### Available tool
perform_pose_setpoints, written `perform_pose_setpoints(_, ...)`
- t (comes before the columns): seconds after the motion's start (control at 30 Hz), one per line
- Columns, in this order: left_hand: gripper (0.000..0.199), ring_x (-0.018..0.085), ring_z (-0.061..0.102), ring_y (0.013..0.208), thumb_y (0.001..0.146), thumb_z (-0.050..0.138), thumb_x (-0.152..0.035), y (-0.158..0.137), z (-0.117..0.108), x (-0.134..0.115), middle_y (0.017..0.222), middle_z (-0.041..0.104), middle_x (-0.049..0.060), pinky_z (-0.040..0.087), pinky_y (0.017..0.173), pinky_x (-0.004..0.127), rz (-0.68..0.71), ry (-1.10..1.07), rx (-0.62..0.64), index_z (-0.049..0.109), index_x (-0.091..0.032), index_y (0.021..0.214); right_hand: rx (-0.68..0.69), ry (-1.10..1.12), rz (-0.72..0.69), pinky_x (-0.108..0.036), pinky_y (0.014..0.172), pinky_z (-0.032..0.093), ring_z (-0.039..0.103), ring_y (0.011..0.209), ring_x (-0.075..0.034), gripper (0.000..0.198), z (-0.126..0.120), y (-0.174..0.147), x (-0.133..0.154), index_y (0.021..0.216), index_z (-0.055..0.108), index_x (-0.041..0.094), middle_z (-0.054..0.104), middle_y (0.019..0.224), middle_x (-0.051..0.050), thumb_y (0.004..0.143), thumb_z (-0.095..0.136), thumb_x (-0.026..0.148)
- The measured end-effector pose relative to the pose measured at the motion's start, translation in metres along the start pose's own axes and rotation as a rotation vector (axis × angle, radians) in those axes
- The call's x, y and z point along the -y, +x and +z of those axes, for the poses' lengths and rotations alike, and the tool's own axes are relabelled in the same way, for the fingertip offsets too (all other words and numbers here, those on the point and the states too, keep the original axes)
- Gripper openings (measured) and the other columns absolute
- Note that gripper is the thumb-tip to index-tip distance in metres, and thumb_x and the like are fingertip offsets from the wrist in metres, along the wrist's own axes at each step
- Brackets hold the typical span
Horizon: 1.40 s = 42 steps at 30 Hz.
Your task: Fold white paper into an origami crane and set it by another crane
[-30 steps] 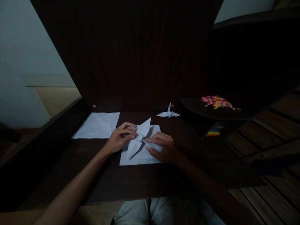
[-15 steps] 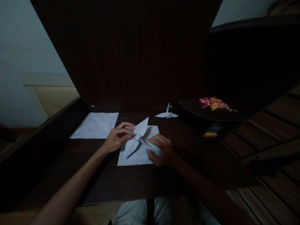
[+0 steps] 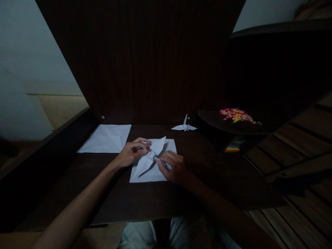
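A white origami crane [image 3: 151, 157] with spread wings is held between my two hands, low over a white sheet of paper [image 3: 140, 178]. My left hand [image 3: 133, 152] pinches its far-left end, the thumb and fingers closed on the paper. On the other side, my right hand [image 3: 174, 166] has its thumb and fingers closed around the narrow point at the right. One wing points away from me and the other toward me. My fingers hide both pinched ends in part.
A second, smaller paper crane [image 3: 184, 127] stands at the back of the dark desk [image 3: 111, 200]. Another creased white sheet [image 3: 109, 138] lies at the back left. On a raised corner shelf [image 3: 210, 119] at right sits a pile of small colourful pieces [image 3: 237, 114].
My right hand has moved left, closer to the crane's body, and closed on its point. The crane has sunk slightly toward the sheet, its far wing sitting lower.
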<state>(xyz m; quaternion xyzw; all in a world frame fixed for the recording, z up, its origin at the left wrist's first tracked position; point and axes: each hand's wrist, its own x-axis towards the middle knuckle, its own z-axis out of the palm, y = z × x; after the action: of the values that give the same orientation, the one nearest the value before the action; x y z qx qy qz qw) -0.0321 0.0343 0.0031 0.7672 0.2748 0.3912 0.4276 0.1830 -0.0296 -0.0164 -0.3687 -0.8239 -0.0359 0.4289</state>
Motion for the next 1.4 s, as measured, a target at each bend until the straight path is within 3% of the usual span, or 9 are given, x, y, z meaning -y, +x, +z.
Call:
perform_pose_setpoints(0.1, 0.034, 0.020, 0.063, 0.092, 0.089, 0.053, -0.044, 0.002, -0.001, 0.004, 0.110, 0.063, 0.011, 0.052, 0.080, 0.035, -0.076, 0.038, -0.090, 0.068, -0.018, 0.104, -0.076, 0.020, 0.042, -0.026, 0.059, 0.041, 0.053, 0.059, -0.014, 0.017, -0.001, 0.004, -0.006, 0.067, 0.056, 0.019, 0.056, 0.063, -0.002, 0.084, 0.054, 0.018)
perform_pose_setpoints(0.17, 0.042, 0.019, 0.063, 0.084, 0.093, 0.042, -0.048, 0.003, -0.003, 0.010, 0.102, 0.064, 0.010, 0.053, 0.074, 0.032, -0.121, 0.114, -0.201, 0.066, -0.016, 0.105, -0.148, 0.024, 0.099, -0.025, 0.054, 0.039, 0.048, 0.054, -0.012, 0.020, -0.002, 0.009, -0.012, 0.065, 0.056, 0.019, 0.052, 0.059, 0.000, 0.084, 0.053, 0.019)
perform_pose_setpoints(0.27, 0.044, 0.021, 0.061, 0.089, 0.095, 0.037, -0.048, 0.002, -0.008, 0.018, 0.095, 0.065, 0.009, 0.049, 0.084, 0.036, -0.104, 0.377, -0.315, 0.066, -0.015, 0.099, -0.251, 0.000, 0.248, -0.024, 0.048, 0.034, 0.040, 0.046, -0.010, 0.025, -0.004, 0.021, -0.029, 0.059, 0.055, 0.019, 0.046, 0.052, 0.003, 0.084, 0.054, 0.024)
perform_pose_setpoints(0.53, 0.036, 0.025, 0.057, 0.099, 0.095, 0.040, -0.039, -0.004, -0.006, 0.032, 0.101, 0.060, 0.011, 0.045, 0.093, 0.042, -0.028, 0.780, -0.114, 0.066, -0.014, 0.097, -0.196, -0.232, 0.624, -0.023, 0.062, 0.040, 0.059, 0.058, -0.014, 0.022, 0.017, 0.055, -0.084, 0.065, 0.060, 0.018, 0.064, 0.061, -0.002, 0.083, 0.052, 0.027)
perform_pose_setpoints(0.73, 0.030, 0.025, 0.058, 0.094, 0.093, 0.046, -0.036, -0.006, -0.004, 0.038, 0.102, 0.061, 0.013, 0.047, 0.087, 0.041, 0.019, 0.913, -0.037, 0.067, -0.014, 0.099, -0.097, -0.405, 0.785, -0.025, 0.063, 0.034, 0.062, 0.067, -0.015, 0.021, 0.038, 0.065, -0.100, 0.074, 0.065, 0.018, 0.070, 0.074, -0.005, 0.086, 0.051, 0.027)
perform_pose_setpoints(1.03, 0.026, 0.023, 0.058, 0.091, 0.093, 0.047, -0.033, -0.007, -0.002, 0.032, 0.103, 0.062, 0.011, 0.047, 0.085, 0.040, -0.007, 0.977, -0.015, 0.066, -0.017, 0.099, -0.045, -0.428, 0.797, -0.026, 0.058, 0.027, 0.060, 0.066, -0.016, 0.022, 0.045, 0.067, -0.110, 0.074, 0.065, 0.018, 0.068, 0.073, -0.005, 0.085, 0.053, 0.033)
perform_pose_setpoints(1.2, 0.029, 0.024, 0.057, 0.092, 0.094, 0.045, -0.034, -0.007, -0.002, 0.031, 0.104, 0.061, 0.012, 0.045, 0.087, 0.041, -0.021, 1.003, 0.005, 0.066, -0.016, 0.102, 0.012, -0.485, 0.781, -0.025, 0.058, 0.029, 0.061, 0.071, -0.019, 0.025, 0.048, 0.067, -0.111, 0.082, 0.064, 0.018, 0.068, 0.078, -0.007, 0.079, 0.059, 0.042)
perform_pose_setpoints(1.4, 0.028, 0.024, 0.056, 0.094, 0.093, 0.046, -0.035, -0.008, -0.002, 0.032, 0.106, 0.061, 0.012, 0.045, 0.087, 0.041, -0.015, 0.992, 0.007, 0.066, -0.017, 0.103, 0.079, -0.477, 0.809, -0.026, 0.060, 0.033, 0.062, 0.074, -0.020, 0.023, 0.047, 0.068, -0.111, 0.087, 0.065, 0.017, 0.068, 0.082, -0.008, 0.082, 0.056, 0.038)
